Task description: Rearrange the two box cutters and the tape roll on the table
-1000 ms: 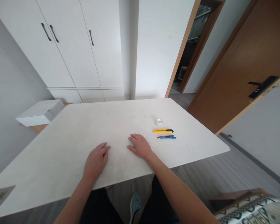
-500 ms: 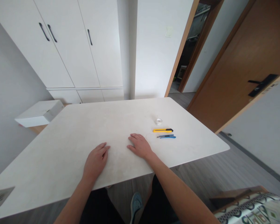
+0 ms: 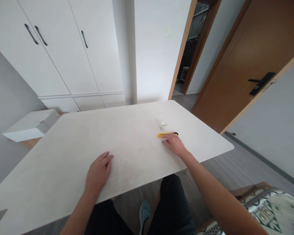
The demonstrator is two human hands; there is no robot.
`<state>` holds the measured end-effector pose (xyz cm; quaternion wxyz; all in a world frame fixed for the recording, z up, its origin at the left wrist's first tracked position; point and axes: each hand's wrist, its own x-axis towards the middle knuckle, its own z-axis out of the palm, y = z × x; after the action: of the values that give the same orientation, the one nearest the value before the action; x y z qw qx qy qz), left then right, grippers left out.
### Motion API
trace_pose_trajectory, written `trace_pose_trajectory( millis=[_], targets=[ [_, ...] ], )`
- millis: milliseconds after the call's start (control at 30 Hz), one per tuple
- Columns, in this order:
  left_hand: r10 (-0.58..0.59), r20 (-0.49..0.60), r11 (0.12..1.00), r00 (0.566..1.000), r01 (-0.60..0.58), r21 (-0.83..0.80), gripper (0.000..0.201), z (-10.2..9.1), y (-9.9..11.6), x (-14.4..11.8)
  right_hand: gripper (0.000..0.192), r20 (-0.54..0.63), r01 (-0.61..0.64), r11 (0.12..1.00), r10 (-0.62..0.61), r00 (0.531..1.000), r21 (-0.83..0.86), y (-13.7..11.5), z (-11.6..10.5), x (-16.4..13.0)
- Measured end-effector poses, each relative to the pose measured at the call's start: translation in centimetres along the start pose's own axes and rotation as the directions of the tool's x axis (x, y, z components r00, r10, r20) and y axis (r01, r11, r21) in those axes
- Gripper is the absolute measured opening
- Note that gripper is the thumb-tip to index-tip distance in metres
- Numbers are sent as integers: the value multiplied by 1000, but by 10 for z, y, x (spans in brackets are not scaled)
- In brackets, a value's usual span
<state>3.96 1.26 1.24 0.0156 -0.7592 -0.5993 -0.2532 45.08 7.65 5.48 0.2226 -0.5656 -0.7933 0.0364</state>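
My left hand (image 3: pixel 99 173) lies flat on the white table (image 3: pixel 127 127) near its front edge, fingers stretched out and holding nothing. Over on the right side, my right hand (image 3: pixel 173 143) is above a blue utility knife and hides most of it, with only small bits of its ends showing. Its thumb and fingers are apart, and whether they touch the blue knife I cannot tell. Just beyond the fingers lies a yellow utility knife (image 3: pixel 161 134) with a dark end, partly covered by the hand. Behind that sits a small clear roll of tape (image 3: pixel 163 126).
A white box (image 3: pixel 29 125) stands beyond the table's left end. White cabinets (image 3: pixel 93 58) line the far wall. A brown door (image 3: pixel 237 65) stands open on the right, and a patterned cloth (image 3: pixel 276 212) lies on a seat at the lower right.
My right hand has moved right, from the table's middle to over the blue utility knife. My left hand stays in place. The view has turned slightly to the right.
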Motion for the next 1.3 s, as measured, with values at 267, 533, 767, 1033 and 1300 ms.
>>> trace_pose_trajectory(
  millis=[267, 533, 767, 1033, 1300],
  targets=[
    [9, -1, 1000, 1000, -9, 24, 41, 2, -3, 0, 20, 114, -103, 977, 126, 985, -188, 33, -20, -2],
    [19, -6, 999, 1000, -19, 33, 39, -1, 0, 1, 31, 218, -87, 960, 148, 965, -266, 31, -20, 26],
    [-5, -7, 1000, 1000, 5, 20, 38, 1, 0, 0, 28, 139, -107, 969, 140, 980, -223, 34, -8, 5],
    [-21, -13, 1000, 1000, 21, -6, 37, 1, 4, 1, 41, -89, -521, 853, 517, 852, -32, 26, -9, 37],
    [-29, -22, 1000, 999, 29, -8, 34, -1, 9, 1, 49, 243, -493, 819, 563, 790, -294, 11, -15, 107]
  ],
)
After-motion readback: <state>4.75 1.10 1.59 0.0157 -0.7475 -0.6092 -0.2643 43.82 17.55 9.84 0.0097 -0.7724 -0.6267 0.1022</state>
